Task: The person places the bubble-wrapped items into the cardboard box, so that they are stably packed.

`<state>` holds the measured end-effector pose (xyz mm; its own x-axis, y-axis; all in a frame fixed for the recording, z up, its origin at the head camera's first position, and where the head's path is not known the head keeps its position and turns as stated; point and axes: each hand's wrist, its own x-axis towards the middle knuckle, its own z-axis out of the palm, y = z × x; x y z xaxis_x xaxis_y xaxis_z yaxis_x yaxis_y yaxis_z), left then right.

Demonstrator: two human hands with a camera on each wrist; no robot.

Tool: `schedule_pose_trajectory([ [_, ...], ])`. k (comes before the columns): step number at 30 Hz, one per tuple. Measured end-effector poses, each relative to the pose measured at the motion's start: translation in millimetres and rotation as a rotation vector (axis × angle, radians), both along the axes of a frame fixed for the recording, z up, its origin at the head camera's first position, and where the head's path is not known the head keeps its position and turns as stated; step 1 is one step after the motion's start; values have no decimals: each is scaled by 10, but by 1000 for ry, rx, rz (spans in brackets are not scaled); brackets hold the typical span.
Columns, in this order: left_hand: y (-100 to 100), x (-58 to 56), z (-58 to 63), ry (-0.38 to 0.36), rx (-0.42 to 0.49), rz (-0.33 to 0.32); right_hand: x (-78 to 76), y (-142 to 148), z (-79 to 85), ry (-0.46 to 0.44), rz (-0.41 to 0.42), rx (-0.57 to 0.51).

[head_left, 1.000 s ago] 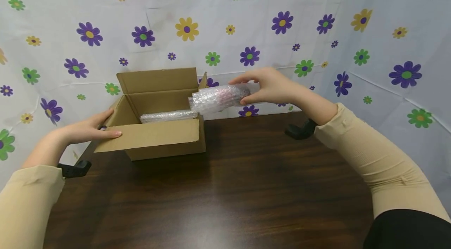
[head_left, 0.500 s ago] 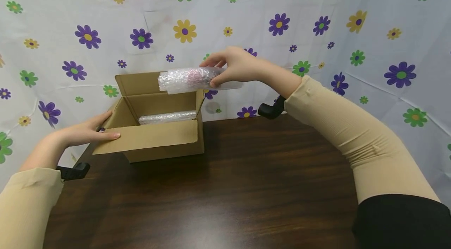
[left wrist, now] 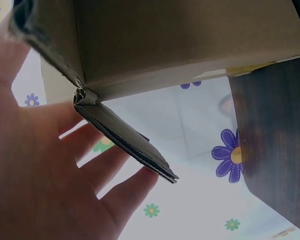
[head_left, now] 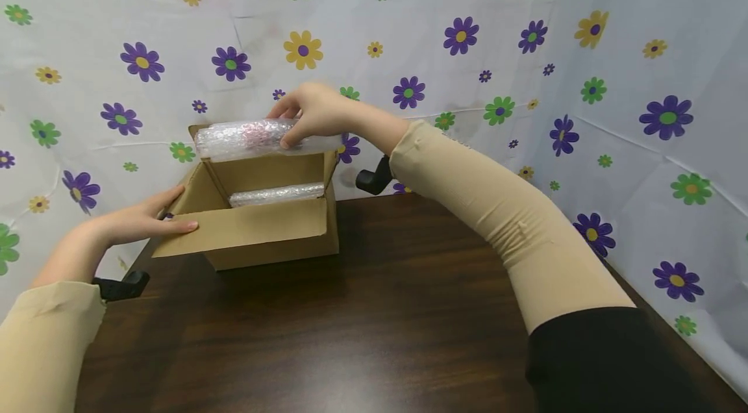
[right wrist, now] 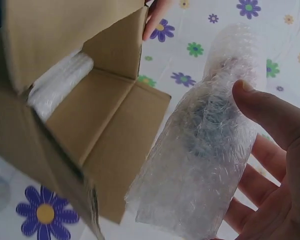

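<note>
My right hand [head_left: 320,111] grips a bubble-wrapped bundle [head_left: 236,139], held level above the back of an open cardboard box [head_left: 280,252]. In the right wrist view, the thumb lies across the clear wrap [right wrist: 205,115]; something dark and pinkish shows blurrily inside. My left hand [head_left: 134,221] holds the box's left end, its thumb on the front flap [head_left: 251,229]. From the left wrist, its fingers are seen behind a folded side flap [left wrist: 125,135]. Inside the box lies another bubble-wrapped bundle [head_left: 277,195]; the front flap hides its lower part.
The box stands on a dark wooden table [head_left: 350,322], toward the back left. Behind it hangs a white flowered cloth [head_left: 362,23], which also covers the right side. A black wrist-camera mount [head_left: 374,179] juts below my right wrist.
My right hand has carried the bubble-wrapped bundle leftward, rising first, from beside the box's right end to above the box. The left hand keeps its place on the box.
</note>
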<state>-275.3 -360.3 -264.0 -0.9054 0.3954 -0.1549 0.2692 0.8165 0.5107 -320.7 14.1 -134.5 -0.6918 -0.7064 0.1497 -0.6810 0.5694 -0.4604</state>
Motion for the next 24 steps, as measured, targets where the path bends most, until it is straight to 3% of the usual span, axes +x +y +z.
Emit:
schedule_pose_trajectory([
  [6,8,19,4,-13,10,3,-94,-274,-82,-32,10,-10],
  [14,-6,14,0,-8,10,4,-201,-473,-122,-80,-51,-12],
  [24,8,23,8,-7,5,7,-247,-684,-385,-137,-80,68],
])
